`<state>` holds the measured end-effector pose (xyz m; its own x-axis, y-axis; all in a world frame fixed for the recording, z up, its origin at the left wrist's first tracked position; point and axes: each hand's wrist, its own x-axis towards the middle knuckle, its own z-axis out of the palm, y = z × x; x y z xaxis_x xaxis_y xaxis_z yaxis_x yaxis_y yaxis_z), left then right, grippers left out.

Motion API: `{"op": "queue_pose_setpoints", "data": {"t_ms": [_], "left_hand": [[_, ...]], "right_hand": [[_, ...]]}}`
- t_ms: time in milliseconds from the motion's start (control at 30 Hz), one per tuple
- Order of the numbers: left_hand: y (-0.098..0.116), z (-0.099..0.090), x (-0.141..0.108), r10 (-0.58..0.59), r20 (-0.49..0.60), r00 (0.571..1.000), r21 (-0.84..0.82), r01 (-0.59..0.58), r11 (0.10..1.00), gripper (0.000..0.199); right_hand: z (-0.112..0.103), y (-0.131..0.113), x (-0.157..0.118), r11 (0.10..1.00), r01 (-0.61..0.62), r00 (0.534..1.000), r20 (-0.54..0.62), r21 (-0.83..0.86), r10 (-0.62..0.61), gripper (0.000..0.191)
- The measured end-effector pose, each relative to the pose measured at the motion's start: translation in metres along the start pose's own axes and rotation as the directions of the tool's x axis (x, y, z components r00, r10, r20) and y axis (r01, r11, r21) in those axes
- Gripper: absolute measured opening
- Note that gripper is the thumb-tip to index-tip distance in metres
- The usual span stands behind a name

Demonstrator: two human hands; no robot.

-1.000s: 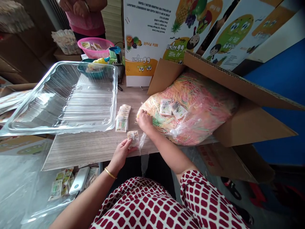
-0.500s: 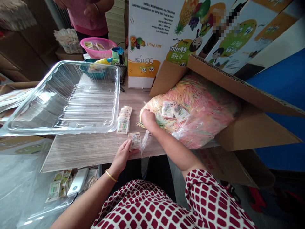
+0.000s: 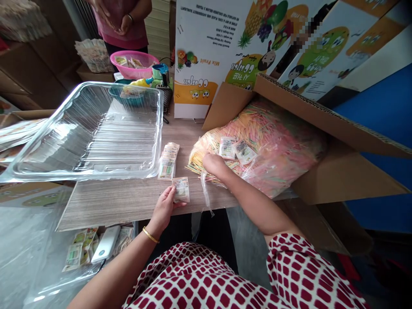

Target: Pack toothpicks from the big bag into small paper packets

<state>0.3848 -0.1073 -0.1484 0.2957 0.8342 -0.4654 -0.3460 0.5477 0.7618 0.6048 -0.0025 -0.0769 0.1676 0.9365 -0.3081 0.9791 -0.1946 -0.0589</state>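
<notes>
A small sealed packet (image 3: pixel 181 190) stands upright in the person's left hand (image 3: pixel 164 209), gripped between the thumb and curled fingers (image 3: pixel 165 201), with a gold bangle (image 3: pixel 150 234) on that wrist. It is held just beside the big clear plastic bag (image 3: pixel 277 154) of thin pink, yellow and green sticks, over the tabletop (image 3: pixel 109 206).

The right hand (image 3: pixel 215 168) presses on the bag's near end. Its fingers are curled down out of sight among the sticks, so you can't tell whether they have hold of anything. A loose strip of clear plastic film (image 3: pixel 206 193) hangs just below that hand.

The bag itself lies in an open cardboard box (image 3: pixel 337 171), with two more packets (image 3: pixel 234 150) resting on top of it. Left of the bag, a neat overlapping row of packets (image 3: pixel 168 162) lies on the tabletop, and beyond those sits a large clear plastic tray (image 3: pixel 86 137), empty-looking but ribbed. Past the bag stand fruit-printed cartons (image 3: pixel 209 56) — and farther left, a pink plastic basket (image 3: pixel 133 64) and a co-worker in a pink top (image 3: pixel 120 28), hands clasped.
</notes>
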Motion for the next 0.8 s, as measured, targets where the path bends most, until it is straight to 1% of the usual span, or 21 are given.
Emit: {"op": "queue_pose_setpoints", "data": {"t_ms": [33, 100, 167, 200, 233, 300, 333, 367, 400, 467, 500, 533, 567, 600, 633, 667, 700, 733, 767, 800], "left_hand": [[0.001, 0.001, 0.001, 0.007, 0.000, 1.000, -0.004, -0.007, 1.000, 0.053], [0.006, 0.005, 0.004, 0.032, 0.006, 0.999, -0.017, -0.032, 0.999, 0.054], [0.014, 0.013, 0.011, 0.095, 0.009, 0.995, -0.041, -0.094, 0.995, 0.052], [0.020, 0.018, 0.016, 0.141, 0.002, 0.990, -0.060, -0.140, 0.988, 0.052], [0.026, 0.025, 0.021, 0.190, -0.005, 0.982, -0.081, -0.190, 0.978, 0.050], [0.037, 0.039, 0.034, 0.272, -0.027, 0.962, -0.123, -0.273, 0.954, 0.045], [0.043, 0.046, 0.039, 0.291, -0.017, 0.956, -0.132, -0.291, 0.948, 0.042], [0.047, 0.053, 0.044, 0.299, 0.003, 0.954, -0.124, -0.297, 0.947, 0.040], [0.051, 0.060, 0.046, 0.301, 0.043, 0.953, -0.093, -0.296, 0.951, 0.039], [0.056, 0.070, 0.046, 0.297, 0.159, 0.942, 0.050, -0.308, 0.950, 0.041], [0.057, 0.072, 0.043, 0.298, 0.210, 0.931, 0.118, -0.326, 0.938, 0.042], [0.056, 0.073, 0.041, 0.295, 0.237, 0.925, 0.159, -0.337, 0.928, 0.044], [0.054, 0.072, 0.039, 0.304, 0.235, 0.923, 0.189, -0.350, 0.917, 0.046], [0.052, 0.070, 0.037, 0.303, 0.238, 0.923, 0.220, -0.355, 0.909, 0.049], [0.049, 0.067, 0.036, 0.292, 0.252, 0.923, 0.248, -0.353, 0.902, 0.052], [0.046, 0.063, 0.036, 0.274, 0.289, 0.917, 0.281, -0.355, 0.892, 0.053], [0.043, 0.060, 0.036, 0.259, 0.321, 0.911, 0.302, -0.357, 0.884, 0.053], [0.042, 0.058, 0.035, 0.235, 0.330, 0.914, 0.287, -0.335, 0.898, 0.053], [0.041, 0.056, 0.034, 0.180, 0.352, 0.919, 0.256, -0.279, 0.926, 0.053], [0.042, 0.056, 0.033, 0.137, 0.361, 0.922, 0.201, -0.221, 0.954, 0.052]], "right_hand": [[-0.005, 0.006, -0.004, 0.998, 0.045, 0.999, 0.021, 0.047, -0.046, 0.021], [-0.011, 0.016, -0.016, 0.960, 0.172, 0.979, 0.074, 0.221, -0.192, 0.013], [-0.013, 0.022, -0.031, 0.869, 0.270, 0.931, 0.117, 0.415, -0.345, 0.020], [-0.012, 0.023, -0.039, 0.806, 0.287, 0.898, 0.148, 0.518, -0.415, 0.025], [-0.010, 0.023, -0.047, 0.740, 0.278, 0.861, 0.183, 0.613, -0.475, 0.029], [-0.005, 0.020, -0.062, 0.615, 0.225, 0.773, 0.246, 0.756, -0.585, 0.032], [-0.003, 0.016, -0.067, 0.558, 0.198, 0.727, 0.261, 0.806, -0.635, 0.031], [-0.001, 0.012, -0.072, 0.523, 0.175, 0.694, 0.272, 0.834, -0.667, 0.031], [0.000, 0.007, -0.076, 0.508, 0.143, 0.677, 0.291, 0.849, -0.677, 0.031], [0.002, -0.003, -0.083, 0.477, 0.046, 0.657, 0.333, 0.878, -0.676, 0.033], [0.004, -0.008, -0.086, 0.432, -0.060, 0.634, 0.369, 0.900, -0.680, 0.032], [0.008, -0.012, -0.089, 0.397, -0.073, 0.624, 0.352, 0.915, -0.697, 0.031], [0.014, -0.016, -0.092, 0.370, -0.054, 0.612, 0.324, 0.927, -0.721, 0.030], [0.022, -0.020, -0.093, 0.324, -0.061, 0.616, 0.291, 0.944, -0.732, 0.029], [0.032, -0.024, -0.093, 0.222, -0.166, 0.629, 0.277, 0.961, -0.727, 0.027], [0.042, -0.028, -0.092, 0.162, -0.255, 0.615, 0.289, 0.953, -0.733, 0.027], [0.051, -0.031, -0.091, 0.110, -0.305, 0.612, 0.284, 0.946, -0.738, 0.023], [0.059, -0.035, -0.091, 0.075, -0.355, 0.598, 0.288, 0.932, -0.748, 0.021], [0.065, -0.038, -0.091, 0.073, -0.397, 0.568, 0.308, 0.915, -0.763, 0.026], [0.070, -0.040, -0.091, 0.068, -0.417, 0.560, 0.315, 0.906, -0.766, 0.034]]}}
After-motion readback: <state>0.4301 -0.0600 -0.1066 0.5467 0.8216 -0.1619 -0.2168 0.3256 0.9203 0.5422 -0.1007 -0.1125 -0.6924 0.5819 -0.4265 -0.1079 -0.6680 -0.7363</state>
